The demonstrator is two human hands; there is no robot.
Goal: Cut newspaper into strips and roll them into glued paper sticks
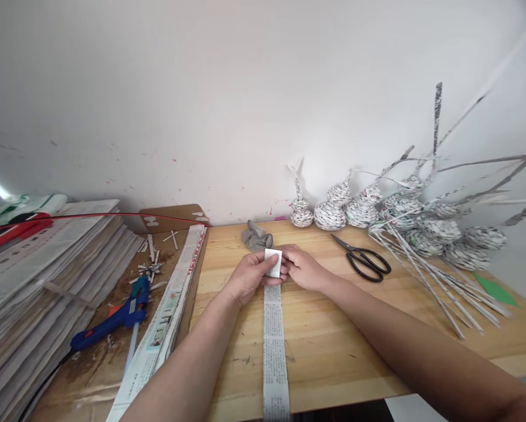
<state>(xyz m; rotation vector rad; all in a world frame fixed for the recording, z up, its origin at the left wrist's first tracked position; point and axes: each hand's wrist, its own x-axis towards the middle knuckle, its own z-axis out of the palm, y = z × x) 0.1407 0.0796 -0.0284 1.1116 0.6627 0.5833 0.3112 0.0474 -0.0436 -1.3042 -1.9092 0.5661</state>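
Observation:
A long newspaper strip (274, 334) runs up the wooden table from its front edge. Its upper end is folded over into a small white flap, pinched by my left hand (246, 280) with the thumb lying on top. My right hand (305, 268) is closed at the right edge of that folded end, its fingertips curled and partly hidden behind the paper. Just beyond both hands lies a crumpled grey cloth (256, 236). Black-handled scissors (365, 259) rest to the right of my right hand.
Woven paper gourds (329, 215) stand along the wall, with thin rolled paper sticks (443, 281) in front. On the left, a blue glue gun (126, 313) lies on cardboard, between a newspaper stack (38, 275) and cut newspaper strips (168, 325).

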